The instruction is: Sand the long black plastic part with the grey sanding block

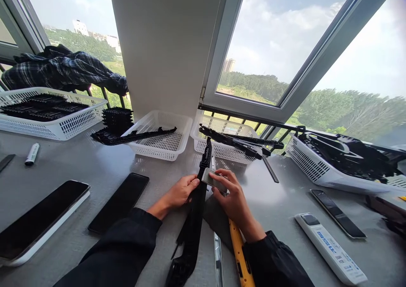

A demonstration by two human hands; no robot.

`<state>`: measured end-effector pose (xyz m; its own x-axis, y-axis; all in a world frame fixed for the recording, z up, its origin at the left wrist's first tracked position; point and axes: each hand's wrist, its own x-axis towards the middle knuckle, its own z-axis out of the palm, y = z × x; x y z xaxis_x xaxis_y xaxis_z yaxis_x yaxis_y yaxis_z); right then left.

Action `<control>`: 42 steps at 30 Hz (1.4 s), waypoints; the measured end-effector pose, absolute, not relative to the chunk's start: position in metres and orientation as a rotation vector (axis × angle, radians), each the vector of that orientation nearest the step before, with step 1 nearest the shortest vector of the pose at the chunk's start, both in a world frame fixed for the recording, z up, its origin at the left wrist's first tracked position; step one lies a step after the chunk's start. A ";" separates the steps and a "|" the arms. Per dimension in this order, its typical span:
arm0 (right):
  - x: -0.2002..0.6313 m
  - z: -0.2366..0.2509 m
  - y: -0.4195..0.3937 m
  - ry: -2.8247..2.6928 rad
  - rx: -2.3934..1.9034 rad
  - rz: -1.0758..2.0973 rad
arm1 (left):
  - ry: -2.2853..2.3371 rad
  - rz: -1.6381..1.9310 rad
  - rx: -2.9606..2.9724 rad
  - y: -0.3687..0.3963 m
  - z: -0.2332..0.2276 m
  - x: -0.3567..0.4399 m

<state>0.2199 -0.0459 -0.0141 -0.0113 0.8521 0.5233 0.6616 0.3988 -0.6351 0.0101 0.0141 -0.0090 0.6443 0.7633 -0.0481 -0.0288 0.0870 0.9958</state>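
Note:
My left hand (181, 190) is closed around a long black plastic trim part (198, 211), which runs from near me toward the baskets. In my right hand (233, 194) is a small flat grey block (213, 179), gripped with the fingers on top; its edge meets or nearly meets the trim's right side. Under my right wrist lie a dark grey cloth (218, 219) and a yellow tool (239, 253). A narrow metal strip (218, 257) lies between the trim and the yellow tool.
White baskets (165, 153) line the back, some holding black parts (234, 142). At left are a marker (32, 153), a black phone (119, 202) and a larger black-topped device (41, 219). At right lie another phone (338, 213) and a white handheld device (330, 249).

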 end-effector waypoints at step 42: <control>0.203 -0.001 -0.053 -1.742 -1.315 0.238 | 0.776 0.742 1.411 0.017 -0.011 0.012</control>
